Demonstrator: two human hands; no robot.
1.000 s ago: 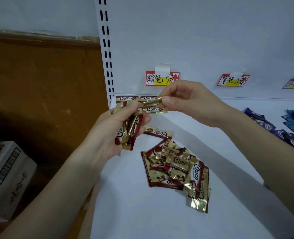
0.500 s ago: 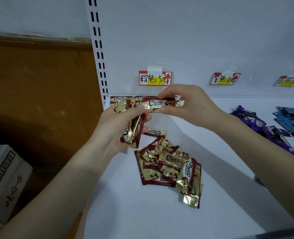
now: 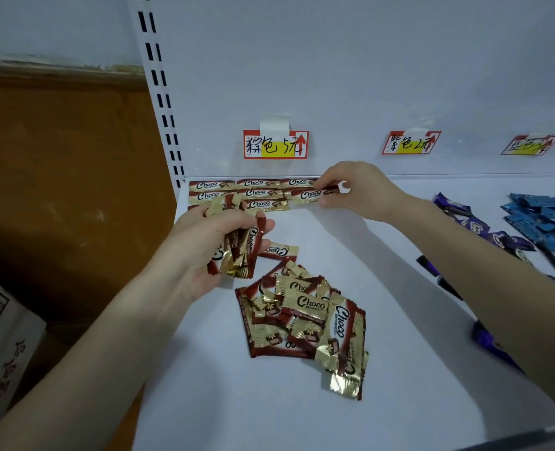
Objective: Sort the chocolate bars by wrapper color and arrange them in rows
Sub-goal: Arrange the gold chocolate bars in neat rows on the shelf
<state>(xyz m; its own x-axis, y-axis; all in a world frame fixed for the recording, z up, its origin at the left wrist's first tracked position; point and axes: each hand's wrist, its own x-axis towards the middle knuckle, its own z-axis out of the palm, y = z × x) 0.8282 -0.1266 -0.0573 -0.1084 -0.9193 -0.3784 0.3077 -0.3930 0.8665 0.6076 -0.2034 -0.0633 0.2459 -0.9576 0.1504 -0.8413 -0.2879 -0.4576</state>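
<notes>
From my remote seat I see the right hand at the back of the shelf, thumb and fingers pinching one brown-and-gold bar by its right end. The bar lies flat and level, lined up as the right-hand end of the second of the rows laid along the back edge. I cannot tell whether it already rests on the shelf or hangs just above it.

The left hand is nearer the camera, at the shelf's left side, fingers curled round a bunch of the same brown bars held roughly upright. Its knuckles cover part of the rows' left end.

A loose bar lies just beside the bunch. Below it sits a jumbled pile of brown bars, overlapping at all angles.

Well to the right lie purple bars, then blue bars at the frame's edge.

A label is taped to the back wall above the rows, with two more further right. A box stands low on the left.
</notes>
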